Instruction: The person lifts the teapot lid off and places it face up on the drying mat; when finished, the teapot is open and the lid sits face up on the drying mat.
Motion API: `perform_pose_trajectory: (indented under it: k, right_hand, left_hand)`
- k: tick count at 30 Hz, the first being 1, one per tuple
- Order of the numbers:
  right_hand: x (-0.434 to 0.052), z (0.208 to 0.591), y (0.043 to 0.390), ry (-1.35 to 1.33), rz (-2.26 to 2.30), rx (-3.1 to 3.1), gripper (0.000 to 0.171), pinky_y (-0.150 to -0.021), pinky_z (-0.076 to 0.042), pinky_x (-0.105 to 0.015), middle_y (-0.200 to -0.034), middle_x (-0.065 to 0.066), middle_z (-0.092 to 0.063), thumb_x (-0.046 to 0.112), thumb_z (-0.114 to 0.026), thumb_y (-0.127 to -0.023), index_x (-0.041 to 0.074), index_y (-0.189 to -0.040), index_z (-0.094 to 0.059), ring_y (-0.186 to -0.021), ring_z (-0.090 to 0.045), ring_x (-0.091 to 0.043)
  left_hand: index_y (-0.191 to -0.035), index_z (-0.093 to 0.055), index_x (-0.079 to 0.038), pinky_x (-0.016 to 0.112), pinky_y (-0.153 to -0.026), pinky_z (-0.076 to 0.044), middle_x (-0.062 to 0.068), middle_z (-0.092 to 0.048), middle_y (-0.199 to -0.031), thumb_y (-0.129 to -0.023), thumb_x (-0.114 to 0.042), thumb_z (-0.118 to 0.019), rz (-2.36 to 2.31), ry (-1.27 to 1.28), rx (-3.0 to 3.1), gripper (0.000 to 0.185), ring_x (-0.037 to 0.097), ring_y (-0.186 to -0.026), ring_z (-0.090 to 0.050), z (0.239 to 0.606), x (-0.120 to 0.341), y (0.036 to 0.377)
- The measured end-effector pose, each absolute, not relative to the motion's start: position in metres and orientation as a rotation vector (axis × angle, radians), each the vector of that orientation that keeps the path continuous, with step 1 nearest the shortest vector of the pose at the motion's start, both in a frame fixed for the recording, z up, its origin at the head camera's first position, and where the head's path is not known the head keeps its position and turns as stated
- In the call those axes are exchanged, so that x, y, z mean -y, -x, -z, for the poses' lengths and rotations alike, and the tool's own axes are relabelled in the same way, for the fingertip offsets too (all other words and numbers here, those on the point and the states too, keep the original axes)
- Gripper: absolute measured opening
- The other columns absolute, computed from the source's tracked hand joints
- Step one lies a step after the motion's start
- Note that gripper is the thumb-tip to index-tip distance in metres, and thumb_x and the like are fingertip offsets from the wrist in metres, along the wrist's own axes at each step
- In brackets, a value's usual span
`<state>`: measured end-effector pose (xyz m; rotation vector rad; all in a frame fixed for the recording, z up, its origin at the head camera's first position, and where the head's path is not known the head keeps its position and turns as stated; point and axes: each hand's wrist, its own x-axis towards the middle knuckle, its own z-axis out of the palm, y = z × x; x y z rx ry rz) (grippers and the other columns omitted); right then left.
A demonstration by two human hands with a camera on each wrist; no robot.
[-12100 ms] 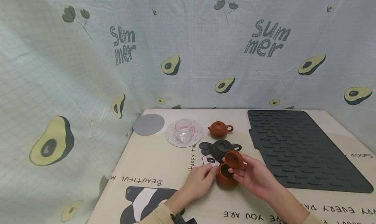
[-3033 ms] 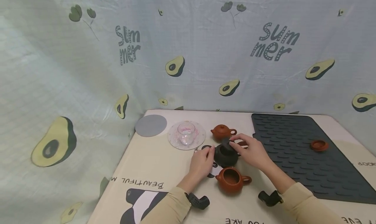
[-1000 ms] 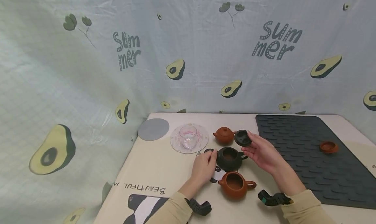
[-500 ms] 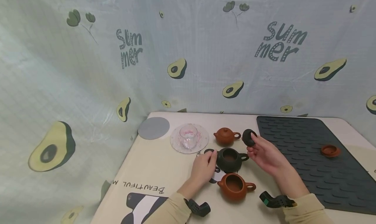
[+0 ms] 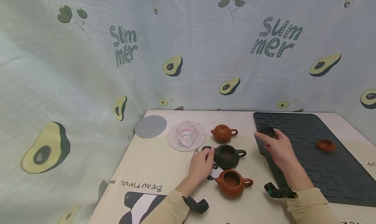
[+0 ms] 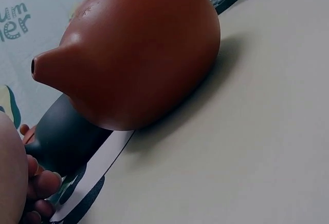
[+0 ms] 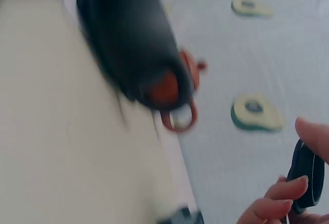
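My right hand [image 5: 271,139] pinches a small dark lid [image 5: 268,131] above the left edge of the black ribbed mat [image 5: 308,165]. In the blurred right wrist view the dark lid [image 7: 307,178] sits edge-on between my fingertips [image 7: 275,203]. My left hand [image 5: 209,156] rests on the table, its fingers touching the left side of the lidless dark teapot [image 5: 227,155]. A lidless brown teapot [image 5: 232,182] stands just in front of it and fills the left wrist view [image 6: 139,54]; behind it there is the dark teapot [image 6: 67,136], next to my fingers [image 6: 38,183].
A small brown teapot [image 5: 223,132] with its lid on stands behind the dark one. A brown lid [image 5: 325,145] lies on the mat at the right. A glass cup [image 5: 185,137] sits on a clear saucer, with a grey coaster [image 5: 150,126] left of it.
My right hand has lifted the dark lid off the dark teapot and carried it rightward to the mat's left edge. The left hand has stayed against the dark teapot.
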<state>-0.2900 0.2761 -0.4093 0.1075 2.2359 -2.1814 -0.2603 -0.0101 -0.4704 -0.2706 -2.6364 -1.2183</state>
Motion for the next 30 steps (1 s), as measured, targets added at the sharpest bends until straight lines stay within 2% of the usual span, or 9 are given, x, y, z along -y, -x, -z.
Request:
perform_pose_trajectory:
  k: [5,8,11,14,21,24,27,30]
  right_hand:
    - [-0.306,0.410,0.292,-0.294,1.924,-2.606,0.063,-0.078,-0.046,-0.031,-0.109,0.000,-0.049,0.041,-0.076,-0.093,0.008,-0.136,-0.045,-0.086,-0.051,-0.018]
    - [-0.321,0.411,0.290,-0.382,1.843,-2.663,0.085,-0.091,-0.046,-0.042,-0.129,-0.013,-0.049,0.043,-0.075,-0.093,0.000,-0.152,-0.031,-0.107,-0.052,-0.027]
    - [-0.332,0.414,0.286,-0.476,1.839,-2.684,0.098,-0.100,-0.038,-0.057,-0.148,-0.027,-0.037,0.042,-0.075,-0.093,-0.001,-0.158,-0.017,-0.127,-0.043,-0.041]
    - [-0.339,0.417,0.284,-0.588,1.841,-2.737,0.098,-0.100,-0.036,-0.062,-0.153,-0.031,-0.032,0.042,-0.076,-0.092,0.002,-0.159,-0.016,-0.132,-0.039,-0.047]
    - [-0.347,0.421,0.286,-0.872,1.845,-2.773,0.095,-0.089,-0.043,-0.048,-0.150,-0.023,-0.041,0.050,-0.075,-0.089,0.010,-0.160,-0.026,-0.121,-0.049,-0.035]
    - [-0.352,0.424,0.286,-0.961,1.868,-2.740,0.091,-0.097,-0.043,-0.050,-0.154,-0.019,-0.037,0.052,-0.074,-0.089,0.015,-0.161,-0.030,-0.126,-0.045,-0.035]
    - [-0.359,0.428,0.284,-0.982,1.871,-2.723,0.088,-0.108,-0.037,-0.054,-0.159,-0.017,-0.031,0.049,-0.073,-0.091,0.017,-0.161,-0.030,-0.137,-0.038,-0.036]
    - [-0.363,0.432,0.281,-0.983,1.810,-2.759,0.084,-0.111,-0.033,-0.057,-0.162,-0.018,-0.029,0.042,-0.071,-0.094,0.015,-0.162,-0.029,-0.143,-0.033,-0.039]
  left_hand:
    - [-0.074,-0.054,-0.018,0.030,-0.062,-0.037,-0.005,-0.045,-0.063,-0.109,-0.039,-0.044,1.224,0.276,2.630,0.043,0.016,-0.066,-0.047,0.472,0.005,0.263]
    - [-0.074,-0.054,-0.018,0.030,-0.063,-0.037,-0.005,-0.046,-0.063,-0.109,-0.039,-0.045,1.235,0.278,2.630,0.042,0.016,-0.067,-0.047,0.472,0.000,0.264]
    - [-0.074,-0.054,-0.018,0.030,-0.063,-0.037,-0.005,-0.046,-0.064,-0.109,-0.040,-0.044,1.256,0.297,2.635,0.042,0.016,-0.067,-0.047,0.472,-0.002,0.264]
    - [-0.075,-0.055,-0.018,0.030,-0.064,-0.038,-0.005,-0.046,-0.065,-0.110,-0.040,-0.044,1.257,0.314,2.632,0.043,0.016,-0.069,-0.047,0.472,-0.001,0.263]
    - [-0.074,-0.054,-0.018,0.031,-0.063,-0.037,-0.004,-0.045,-0.063,-0.110,-0.038,-0.044,1.219,0.280,2.643,0.042,0.016,-0.067,-0.046,0.474,0.011,0.262]
    - [-0.075,-0.054,-0.018,0.030,-0.062,-0.036,-0.004,-0.046,-0.063,-0.110,-0.039,-0.044,1.223,0.298,2.649,0.042,0.016,-0.066,-0.046,0.474,0.014,0.262]
    - [-0.074,-0.054,-0.018,0.030,-0.062,-0.037,-0.004,-0.046,-0.063,-0.110,-0.039,-0.044,1.221,0.314,2.638,0.042,0.016,-0.066,-0.046,0.475,0.015,0.261]
    - [-0.074,-0.053,-0.018,0.031,-0.062,-0.037,-0.004,-0.045,-0.063,-0.110,-0.038,-0.044,1.209,0.314,2.635,0.043,0.016,-0.066,-0.046,0.476,0.015,0.259]
